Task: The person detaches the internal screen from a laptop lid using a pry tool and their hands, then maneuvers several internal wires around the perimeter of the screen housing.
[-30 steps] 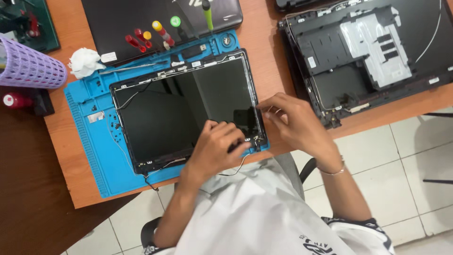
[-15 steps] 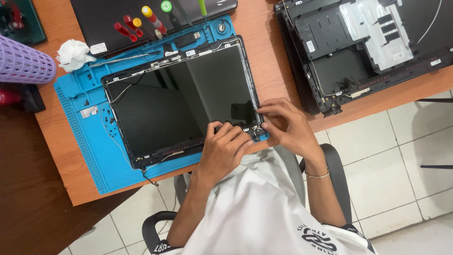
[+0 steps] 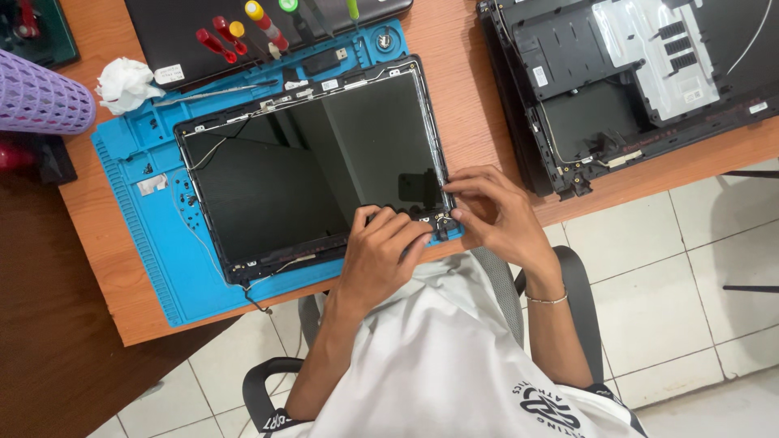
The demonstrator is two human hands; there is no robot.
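Dark rectangular laptop screen panel [image 3: 312, 174] lies unlit in its black frame on the blue mat, near the bench's front edge. Small white rectangular label [image 3: 169, 74] sits on the black laptop lid at the bench's back edge. Small white sticker [image 3: 540, 75] sits on the opened black chassis at the right end.

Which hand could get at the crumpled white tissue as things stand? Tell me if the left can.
Probably yes. The left hand rests on the laptop screen panel; the tissue lies uncovered at the blue mat's far left corner, with only the flat panel between.
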